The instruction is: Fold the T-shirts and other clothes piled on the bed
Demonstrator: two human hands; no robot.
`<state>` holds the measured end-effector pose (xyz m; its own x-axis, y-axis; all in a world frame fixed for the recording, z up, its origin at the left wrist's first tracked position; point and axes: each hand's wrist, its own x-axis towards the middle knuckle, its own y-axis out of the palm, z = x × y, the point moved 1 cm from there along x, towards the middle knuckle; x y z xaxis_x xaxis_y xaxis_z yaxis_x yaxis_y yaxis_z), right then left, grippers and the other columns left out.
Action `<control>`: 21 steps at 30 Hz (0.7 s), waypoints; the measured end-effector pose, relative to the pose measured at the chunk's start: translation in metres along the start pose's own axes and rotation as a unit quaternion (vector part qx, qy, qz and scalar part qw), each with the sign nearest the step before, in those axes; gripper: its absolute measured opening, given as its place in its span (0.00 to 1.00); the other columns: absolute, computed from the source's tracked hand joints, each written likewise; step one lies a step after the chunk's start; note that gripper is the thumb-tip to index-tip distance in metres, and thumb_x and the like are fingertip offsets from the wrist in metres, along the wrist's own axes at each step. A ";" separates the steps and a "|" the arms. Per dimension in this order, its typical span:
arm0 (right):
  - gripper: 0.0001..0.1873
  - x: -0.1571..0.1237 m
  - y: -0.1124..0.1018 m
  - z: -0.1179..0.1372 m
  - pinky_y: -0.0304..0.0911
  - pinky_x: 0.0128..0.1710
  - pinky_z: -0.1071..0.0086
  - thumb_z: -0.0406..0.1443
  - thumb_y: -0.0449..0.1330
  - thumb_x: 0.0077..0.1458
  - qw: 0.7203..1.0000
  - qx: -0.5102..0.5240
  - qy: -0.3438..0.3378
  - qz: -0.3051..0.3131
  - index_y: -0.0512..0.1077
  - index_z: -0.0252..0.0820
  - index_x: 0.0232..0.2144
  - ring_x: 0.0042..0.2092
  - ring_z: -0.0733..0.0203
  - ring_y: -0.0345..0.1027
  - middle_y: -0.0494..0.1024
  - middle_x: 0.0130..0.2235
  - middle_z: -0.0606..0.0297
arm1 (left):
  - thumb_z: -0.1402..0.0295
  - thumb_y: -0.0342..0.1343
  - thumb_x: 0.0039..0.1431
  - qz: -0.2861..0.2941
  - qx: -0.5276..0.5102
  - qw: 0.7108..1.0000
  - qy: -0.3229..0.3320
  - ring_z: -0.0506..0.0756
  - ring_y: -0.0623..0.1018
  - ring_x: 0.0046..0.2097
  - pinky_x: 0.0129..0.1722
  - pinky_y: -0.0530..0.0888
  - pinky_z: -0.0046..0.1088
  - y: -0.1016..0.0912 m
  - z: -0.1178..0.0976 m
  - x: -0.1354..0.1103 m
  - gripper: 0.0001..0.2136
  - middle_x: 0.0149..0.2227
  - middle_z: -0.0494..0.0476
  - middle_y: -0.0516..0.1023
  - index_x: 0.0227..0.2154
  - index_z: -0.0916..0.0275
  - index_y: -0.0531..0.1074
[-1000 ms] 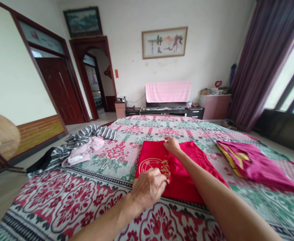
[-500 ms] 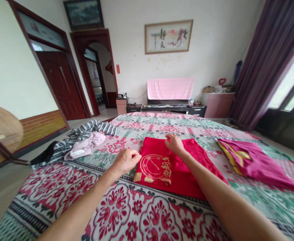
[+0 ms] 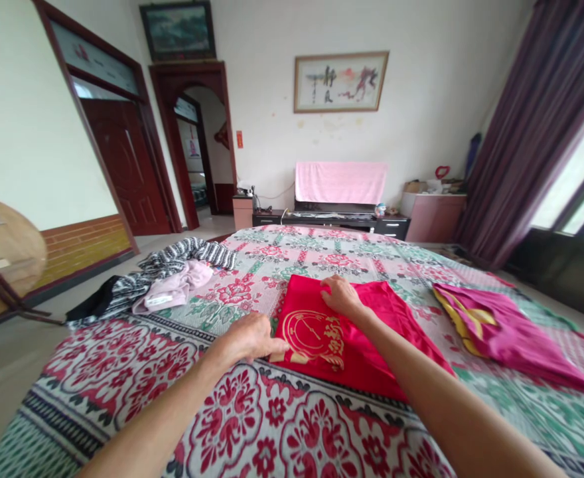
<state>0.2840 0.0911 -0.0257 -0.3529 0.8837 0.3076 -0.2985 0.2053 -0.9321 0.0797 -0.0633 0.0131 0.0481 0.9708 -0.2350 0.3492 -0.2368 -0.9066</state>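
Red cloth (image 3: 352, 332) under right hand (image 3: 340, 297), beside left hand (image 3: 252, 336).

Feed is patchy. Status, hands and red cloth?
Left hand touches near-left corner of folded red satin cloth, gold emblem. Right hand rests on its far edge. Magenta garment apart, rightward.

Left hand (image 3: 252, 336) moved back to red cloth's (image 3: 352, 332) near-left edge

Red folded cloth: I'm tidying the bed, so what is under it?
The floral bedspread shows all around the red cloth, and the right hand rests on top. Whatever lies directly beneath is covered.
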 end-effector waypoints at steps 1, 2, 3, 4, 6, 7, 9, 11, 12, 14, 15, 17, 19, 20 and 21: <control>0.16 0.006 -0.002 0.008 0.59 0.46 0.71 0.33 0.53 0.54 1.000 0.006 -0.006 -0.008 0.76 0.40 0.43 0.46 0.57 0.69 0.77 0.44 0.56 | 0.51 0.53 0.46 0.007 -0.009 1.000 -0.002 0.50 0.66 0.16 0.20 0.60 0.24 0.001 0.000 0.000 0.21 0.08 0.51 0.61 0.08 0.61 0.64; 0.17 0.012 -0.004 0.017 0.59 0.46 0.72 0.31 0.53 0.54 1.000 0.015 -0.012 -0.012 0.76 0.41 0.43 0.46 0.58 0.70 0.78 0.43 0.57 | 0.52 0.53 0.46 0.013 -0.021 1.000 -0.002 0.50 0.67 0.16 0.20 0.61 0.24 0.003 -0.001 0.001 0.20 0.09 0.51 0.62 0.09 0.61 0.64; 0.17 0.019 -0.004 0.027 0.59 0.45 0.73 0.30 0.53 0.53 1.000 0.023 -0.016 -0.010 0.76 0.41 0.42 0.46 0.58 0.70 0.78 0.42 0.57 | 0.53 0.54 0.45 0.018 -0.037 0.999 -0.002 0.51 0.68 0.16 0.20 0.62 0.24 0.005 -0.001 0.002 0.19 0.09 0.51 0.63 0.09 0.61 0.64; 0.16 0.025 -0.003 0.037 0.60 0.45 0.73 0.30 0.53 0.53 0.999 0.029 -0.014 -0.001 0.77 0.41 0.41 0.45 0.58 0.71 0.79 0.41 0.57 | 0.55 0.55 0.44 0.024 -0.054 0.998 -0.005 0.51 0.68 0.16 0.20 0.62 0.24 0.008 -0.001 0.003 0.18 0.09 0.50 0.63 0.10 0.61 0.64; 0.15 0.038 0.003 0.055 0.62 0.43 0.72 0.33 0.53 0.54 0.999 0.039 0.011 0.021 0.78 0.38 0.39 0.44 0.55 0.72 0.80 0.39 0.54 | 0.57 0.56 0.42 0.033 -0.085 0.996 -0.019 0.51 0.69 0.16 0.19 0.63 0.23 0.014 -0.002 0.006 0.16 0.09 0.49 0.62 0.11 0.61 0.64; 0.15 0.044 0.006 0.063 0.63 0.41 0.71 0.35 0.54 0.55 0.998 0.044 0.032 0.031 0.78 0.36 0.38 0.44 0.54 0.73 0.80 0.39 0.51 | 0.57 0.57 0.41 0.036 -0.099 0.994 -0.024 0.51 0.68 0.16 0.18 0.63 0.23 0.016 -0.001 0.008 0.15 0.09 0.48 0.62 0.11 0.61 0.64; 0.19 0.054 0.014 0.075 0.64 0.40 0.68 0.42 0.56 0.54 0.995 0.047 0.076 0.046 0.78 0.32 0.38 0.44 0.50 0.73 0.79 0.39 0.46 | 0.57 0.58 0.40 0.045 -0.118 0.992 -0.028 0.50 0.68 0.15 0.17 0.63 0.23 0.020 -0.001 0.011 0.15 0.09 0.47 0.60 0.11 0.61 0.63; 0.24 0.062 0.021 0.083 0.66 0.41 0.67 0.46 0.60 0.50 0.992 0.043 0.106 0.055 0.77 0.31 0.40 0.45 0.49 0.73 0.79 0.40 0.44 | 0.58 0.58 0.39 0.052 -0.129 0.990 -0.025 0.50 0.67 0.16 0.17 0.62 0.23 0.022 0.000 0.012 0.14 0.10 0.46 0.60 0.12 0.61 0.63; 0.25 0.065 0.023 0.085 0.66 0.42 0.66 0.46 0.63 0.47 0.990 0.043 0.119 0.058 0.77 0.32 0.41 0.45 0.49 0.72 0.78 0.41 0.45 | 0.59 0.58 0.39 0.054 -0.132 0.990 -0.023 0.49 0.67 0.16 0.17 0.62 0.23 0.022 0.001 0.013 0.13 0.10 0.46 0.60 0.12 0.61 0.63; 0.24 0.071 0.027 0.087 0.66 0.42 0.66 0.42 0.67 0.42 0.987 0.047 0.142 0.064 0.76 0.33 0.42 0.46 0.49 0.72 0.78 0.41 0.47 | 0.61 0.58 0.38 0.064 -0.137 0.988 -0.023 0.49 0.67 0.16 0.17 0.62 0.22 0.020 0.003 0.014 0.12 0.11 0.46 0.61 0.13 0.61 0.64; 0.24 0.074 0.028 0.087 0.67 0.42 0.67 0.40 0.68 0.41 0.985 0.051 0.153 0.066 0.77 0.34 0.42 0.46 0.49 0.72 0.78 0.41 0.47 | 0.61 0.58 0.38 0.071 -0.143 0.987 -0.021 0.49 0.67 0.16 0.16 0.62 0.22 0.018 0.005 0.014 0.11 0.11 0.46 0.61 0.14 0.61 0.64; 0.22 0.080 0.029 0.085 0.67 0.41 0.67 0.36 0.68 0.39 0.978 0.097 0.171 0.062 0.77 0.33 0.40 0.46 0.49 0.72 0.79 0.39 0.47 | 0.63 0.57 0.37 0.091 -0.152 0.984 -0.027 0.49 0.68 0.16 0.16 0.62 0.21 0.012 0.010 0.015 0.09 0.12 0.46 0.63 0.15 0.62 0.65; 0.17 0.085 0.030 0.085 0.68 0.39 0.68 0.34 0.67 0.40 0.963 0.196 0.176 0.051 0.77 0.33 0.36 0.44 0.49 0.73 0.79 0.34 0.49 | 0.63 0.57 0.37 0.098 -0.148 0.983 -0.045 0.49 0.70 0.17 0.17 0.62 0.20 0.001 0.019 0.017 0.08 0.13 0.47 0.66 0.16 0.62 0.66; 0.14 0.088 0.030 0.085 0.68 0.37 0.68 0.34 0.67 0.41 0.952 0.249 0.170 0.047 0.77 0.33 0.33 0.41 0.50 0.74 0.78 0.31 0.51 | 0.64 0.57 0.37 0.092 -0.142 0.984 -0.055 0.49 0.71 0.18 0.17 0.62 0.19 -0.005 0.024 0.017 0.08 0.14 0.48 0.67 0.17 0.62 0.65; 0.10 0.091 0.031 0.087 0.68 0.34 0.69 0.33 0.65 0.42 0.939 0.302 0.157 0.045 0.76 0.34 0.31 0.38 0.52 0.74 0.77 0.28 0.53 | 0.64 0.57 0.38 0.082 -0.135 0.985 -0.067 0.49 0.72 0.19 0.17 0.61 0.19 -0.013 0.031 0.017 0.08 0.14 0.49 0.69 0.17 0.62 0.65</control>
<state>0.1657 0.1415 -0.0095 -0.1491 0.9861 0.0727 -0.7623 -0.0678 -0.6437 0.0472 -0.0446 0.0095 0.0079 0.9023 -0.4311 0.5832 -0.3544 -0.7309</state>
